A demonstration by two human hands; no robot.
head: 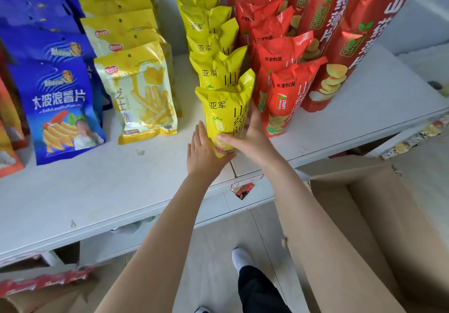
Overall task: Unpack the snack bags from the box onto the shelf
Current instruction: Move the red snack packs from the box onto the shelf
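White smooth shelf [121, 186] carrying upright rows of glossy, crinkled snack packets: blue bags [58, 108], pale yellow bags [143, 98], yellow row [213, 45], red bags [284, 93]. Below right, an open brown cardboard box [364, 227], only its inner walls showing. The front yellow bag [226, 115] stands on the shelf, left hand [202, 152] flat against its side, right hand [252, 137] gripping it.
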